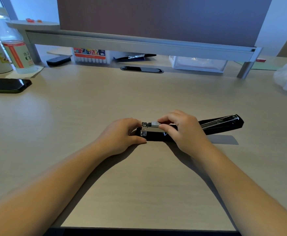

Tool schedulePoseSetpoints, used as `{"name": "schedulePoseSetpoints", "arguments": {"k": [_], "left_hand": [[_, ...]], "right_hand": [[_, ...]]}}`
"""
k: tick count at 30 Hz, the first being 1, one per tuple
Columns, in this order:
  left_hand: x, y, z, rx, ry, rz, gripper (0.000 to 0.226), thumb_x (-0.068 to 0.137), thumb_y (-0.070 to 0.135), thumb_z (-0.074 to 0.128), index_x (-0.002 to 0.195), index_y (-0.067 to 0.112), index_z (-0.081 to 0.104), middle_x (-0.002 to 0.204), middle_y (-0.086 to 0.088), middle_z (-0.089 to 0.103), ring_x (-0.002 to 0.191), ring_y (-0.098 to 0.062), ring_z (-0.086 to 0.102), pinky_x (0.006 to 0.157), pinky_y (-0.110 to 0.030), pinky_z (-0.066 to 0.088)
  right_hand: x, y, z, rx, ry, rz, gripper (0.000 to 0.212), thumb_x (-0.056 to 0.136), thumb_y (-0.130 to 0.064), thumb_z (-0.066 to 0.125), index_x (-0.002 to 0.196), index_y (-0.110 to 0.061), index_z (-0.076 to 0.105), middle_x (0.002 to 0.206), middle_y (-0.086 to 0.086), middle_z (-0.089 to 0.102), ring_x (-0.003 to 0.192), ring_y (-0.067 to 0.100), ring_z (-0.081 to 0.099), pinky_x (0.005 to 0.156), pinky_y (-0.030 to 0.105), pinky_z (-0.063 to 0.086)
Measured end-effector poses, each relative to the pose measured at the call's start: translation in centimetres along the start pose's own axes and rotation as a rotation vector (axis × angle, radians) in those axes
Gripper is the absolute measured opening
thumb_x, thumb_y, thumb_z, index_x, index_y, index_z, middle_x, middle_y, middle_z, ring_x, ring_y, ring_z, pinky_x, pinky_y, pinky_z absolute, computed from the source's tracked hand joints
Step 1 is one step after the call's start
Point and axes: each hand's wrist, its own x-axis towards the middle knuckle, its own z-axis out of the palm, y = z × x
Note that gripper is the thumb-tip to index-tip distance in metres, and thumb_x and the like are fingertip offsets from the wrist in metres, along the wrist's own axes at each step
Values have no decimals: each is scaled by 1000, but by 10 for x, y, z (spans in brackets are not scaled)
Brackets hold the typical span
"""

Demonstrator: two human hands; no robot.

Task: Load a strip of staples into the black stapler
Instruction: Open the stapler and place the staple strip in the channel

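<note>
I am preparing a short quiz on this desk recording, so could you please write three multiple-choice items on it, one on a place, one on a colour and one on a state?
1. Where does the flat black smartphone lie on the pale wooden desk?
A. far left edge
B. far right edge
C. between the hands

2. What colour is the body of the long stapler?
A. red
B. white
C. black

3. How is the stapler?
A. shut flat
B. opened out, its lid swung away to the right
C. standing on end

Answers:
1 A, the phone sits by the white cup at the left.
2 C, black plastic with a silver metal magazine.
3 B, the right hand pinches a short silver strip of staples over the exposed magazine while the left hand steadies the front end.
</note>
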Motion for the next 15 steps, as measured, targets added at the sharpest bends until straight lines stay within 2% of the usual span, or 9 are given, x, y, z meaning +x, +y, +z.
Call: {"name": "schedulePoseSetpoints", "arguments": {"k": [3,6,10,15], "left_hand": [[1,-1,1,-6,-2,2,36,76,23,65,111,18,58,112,-4,64,101,-18,53,77,-26,36],[0,-1,1,2,-3,7,35,76,24,65,110,19,58,111,-4,64,101,-17,53,69,-23,31],[0,1,0,15,-10,4,36,77,25,64,111,18,58,112,-4,64,103,-19,53,77,-26,35],[0,1,-1,6,-10,5,35,76,23,65,110,17,59,112,-5,64,104,-20,53,79,-27,37]], "right_hand": [[1,0,0,5,-3,7,18,83,-11,56,98,-3,63,96,16,66,86,22,55,68,18,33],[1,-1,-1,16,-15,-5,17,82,-9,57,96,-3,64,95,16,66,82,19,51,67,17,30],[2,-1,-2,18,-48,0,17,82,-10,57,96,-4,65,95,15,66,81,15,48,66,18,30],[1,-1,-3,22,-44,18,20,80,-12,59,99,-5,63,95,13,64,84,15,49,68,18,31]]}}
